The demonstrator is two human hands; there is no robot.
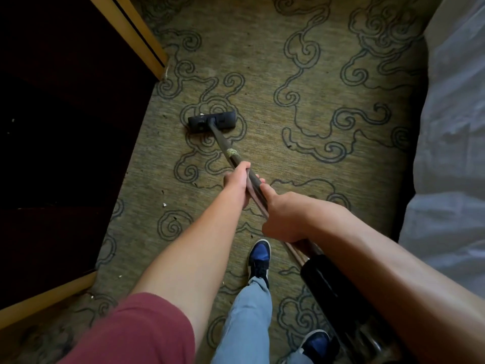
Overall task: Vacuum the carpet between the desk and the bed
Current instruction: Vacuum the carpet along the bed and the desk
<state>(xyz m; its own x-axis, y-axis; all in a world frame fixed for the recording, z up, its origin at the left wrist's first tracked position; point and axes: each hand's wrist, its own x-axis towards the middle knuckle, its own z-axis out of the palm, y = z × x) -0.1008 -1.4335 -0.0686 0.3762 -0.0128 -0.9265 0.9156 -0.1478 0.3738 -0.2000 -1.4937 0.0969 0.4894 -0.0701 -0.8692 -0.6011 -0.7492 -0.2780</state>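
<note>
Carpet (301, 143): I see it running up the middle, between desk and bed.
Desk (65, 153): along the left edge.
Bed (451, 153): along the right edge.
Vacuum head (212, 122): flat on the carpet ahead, nearer the desk than the bed.
Wand (237, 161): slants back from the head toward me.
Hands: left hand (237, 183) grips the wand ahead of the right hand (284, 216).
Shoes (258, 254): on the carpet behind the hands.
Hose (330, 287): right of the shoes, beside the bed.
</note>
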